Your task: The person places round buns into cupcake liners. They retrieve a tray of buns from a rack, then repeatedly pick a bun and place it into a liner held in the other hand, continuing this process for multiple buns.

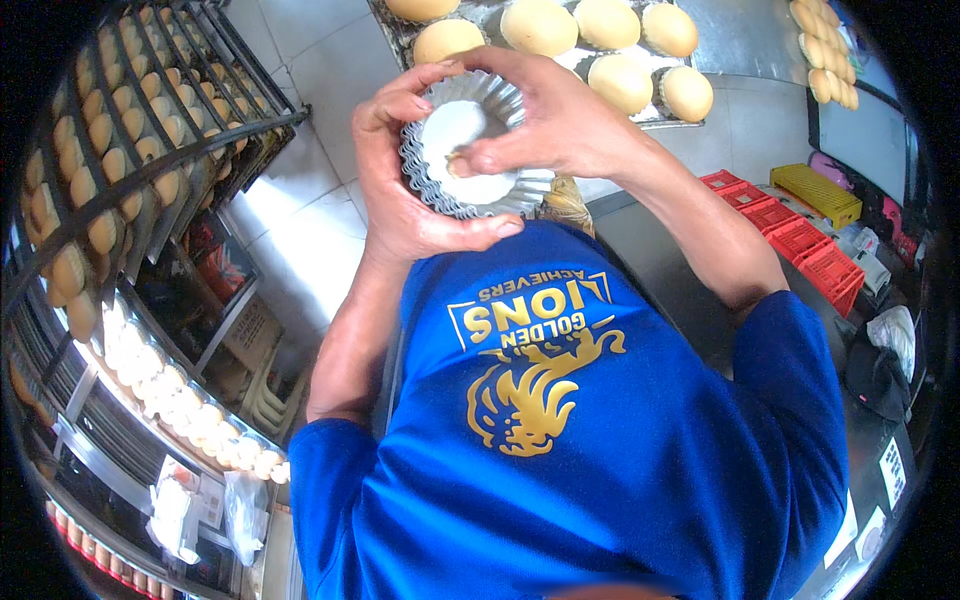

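A nested stack of fluted metal baking tins (480, 204) is held up in front of my chest, with its open side facing the camera. My left hand (384, 169) wraps around the left side of the stack, its thumb along the lower rim. My right hand (574, 120) grips the upper right rim, and its thumb reaches inside the top tin, over the pale round bottom. A small tan bit shows by that thumb tip. Beyond the hands, round golden buns (538, 28) sit in rows on a metal baking tray (679, 122); some have fluted edges around them.
A dark rack (259, 64) loaded with trays of buns stands at the left. Red plastic crates (799, 244) and a yellow crate (816, 196) lie at the right beside a dark surface. More buns (825, 52) are at the upper right. Plastic bags (246, 517) hang at the lower left.
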Motion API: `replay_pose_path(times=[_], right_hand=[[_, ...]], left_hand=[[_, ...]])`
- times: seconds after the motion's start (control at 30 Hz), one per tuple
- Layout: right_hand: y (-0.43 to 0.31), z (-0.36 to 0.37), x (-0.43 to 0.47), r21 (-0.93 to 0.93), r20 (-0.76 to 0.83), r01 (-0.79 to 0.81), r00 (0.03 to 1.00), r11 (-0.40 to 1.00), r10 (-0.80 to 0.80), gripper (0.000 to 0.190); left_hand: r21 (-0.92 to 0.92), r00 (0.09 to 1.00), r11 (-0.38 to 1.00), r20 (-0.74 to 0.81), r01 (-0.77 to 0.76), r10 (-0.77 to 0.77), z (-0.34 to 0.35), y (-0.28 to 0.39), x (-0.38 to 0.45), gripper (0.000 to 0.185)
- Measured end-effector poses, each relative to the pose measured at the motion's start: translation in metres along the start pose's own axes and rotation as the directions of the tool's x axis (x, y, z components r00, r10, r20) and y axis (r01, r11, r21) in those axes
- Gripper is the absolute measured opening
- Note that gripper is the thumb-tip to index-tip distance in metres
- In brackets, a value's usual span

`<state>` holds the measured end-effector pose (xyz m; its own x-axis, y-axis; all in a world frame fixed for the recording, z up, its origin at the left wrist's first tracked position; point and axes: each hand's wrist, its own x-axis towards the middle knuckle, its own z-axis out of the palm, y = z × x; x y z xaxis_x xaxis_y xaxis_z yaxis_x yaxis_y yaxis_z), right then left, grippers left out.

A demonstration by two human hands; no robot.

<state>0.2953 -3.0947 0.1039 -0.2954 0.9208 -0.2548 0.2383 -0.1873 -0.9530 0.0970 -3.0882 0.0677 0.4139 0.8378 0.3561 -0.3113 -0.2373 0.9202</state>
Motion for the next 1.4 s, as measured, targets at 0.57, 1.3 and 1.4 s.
replay_pose_path(times=[0.57,1.3,1.4], right_hand=[[0.086,-0.075,-0.074,-0.023,-0.381,0.034,0.924,0.999,-0.041,0.025],[0.146,-0.093,-0.079,-0.873,-0.368,-0.295,0.921,0.389,-0.128,0.078],[0.153,-0.091,-0.063,-0.855,-0.344,-0.325,0.938,0.405,0.027,0.087]], left_hand=[[-0.245,0.931,0.898,0.083,0.365,-0.356,-0.014,-0.023,-0.011,0.096],[-0.068,0.715,0.732,0.288,0.678,-0.637,-0.007,-0.048,-0.020,0.091],[-0.081,0.679,0.697,0.329,0.713,-0.657,-0.002,-0.046,-0.020,0.085]])
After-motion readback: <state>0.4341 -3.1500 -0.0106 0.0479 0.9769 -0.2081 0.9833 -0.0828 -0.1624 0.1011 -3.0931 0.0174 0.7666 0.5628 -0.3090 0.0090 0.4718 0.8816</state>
